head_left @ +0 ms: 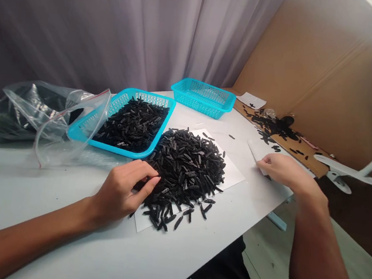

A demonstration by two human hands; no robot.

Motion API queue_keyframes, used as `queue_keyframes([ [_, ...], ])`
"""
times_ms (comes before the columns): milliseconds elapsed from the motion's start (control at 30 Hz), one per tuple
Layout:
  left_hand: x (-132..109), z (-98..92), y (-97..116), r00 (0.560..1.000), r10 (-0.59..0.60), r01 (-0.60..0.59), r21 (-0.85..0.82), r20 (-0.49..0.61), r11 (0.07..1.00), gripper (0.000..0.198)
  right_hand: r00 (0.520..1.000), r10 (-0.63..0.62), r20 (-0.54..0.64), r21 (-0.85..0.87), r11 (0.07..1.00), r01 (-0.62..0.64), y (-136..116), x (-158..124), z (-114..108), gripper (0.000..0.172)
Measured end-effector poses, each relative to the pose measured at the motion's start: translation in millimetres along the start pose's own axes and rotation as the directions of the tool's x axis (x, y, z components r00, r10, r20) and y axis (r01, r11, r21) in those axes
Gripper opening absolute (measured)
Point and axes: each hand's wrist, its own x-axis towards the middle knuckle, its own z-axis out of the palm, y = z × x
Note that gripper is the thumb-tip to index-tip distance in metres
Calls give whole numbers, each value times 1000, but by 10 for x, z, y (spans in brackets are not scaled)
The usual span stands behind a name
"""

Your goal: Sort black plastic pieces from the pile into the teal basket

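Left grip [123, 193] is curling in loosely, and its fingers [150, 185] are touching the side of a big pile of small black ribbed pieces [184, 174], but it is too hard to tell if it is holding one. That pile is lying on a white sheet of paper [231, 176] on a white bench [27, 182], right in front of the person.

Far to the left, a plastic bag [23, 112] of dark stuff is lying on the bench. A clear zip bag [68, 141] is flopping against it and over the corner of a blue mesh tray [150, 98]. This tray is holding a heap of more black pieces [132, 125], and it is sitting just beside the big pile. Behind them, a second blue basket [202, 98] is standing near the back of the bench, in front of a grey curtain [102, 21].

Right grip [282, 169] is nearly closed, and it is pinching a small white slip of paper [256, 151] — one end is sticking out past the fingers. Past it, a brown board [308, 156] is lying along the bench, with spilled black pieces [272, 126] and a white card [251, 100] on top. A brown cardboard wall [337, 73] is standing behind the board, and a white stand [347, 173] is poking in at the far right.
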Motion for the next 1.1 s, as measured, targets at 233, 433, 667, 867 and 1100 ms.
queue_keyframes([
  [233, 6, 4, 37, 999, -46, 46, -49, 1, 998, 11, 985, -169, -42, 449, 877, 170, -609, -419, 8, 19],
  [433, 44, -41, 181, 991, -129, 131, -86, 32, 988, 15, 854, -497, -155, 616, 627, 477, -1251, -963, 257, 13],
  [667, 39, -38, 289, 950, -285, 305, -176, 131, 936, 20, 643, -751, -148, 569, 467, 677, -1689, -1241, 470, 22],
  [867, 32, -7, 293, 928, -347, 369, -210, 135, 906, 23, 856, -476, -202, 681, 559, 472, -1707, -1376, 558, 12],
  [1100, 40, -27, 308, 927, -359, 374, -215, 110, 902, 23, 886, -454, -97, 745, 557, 366, -1693, -1424, 540, 17],
])
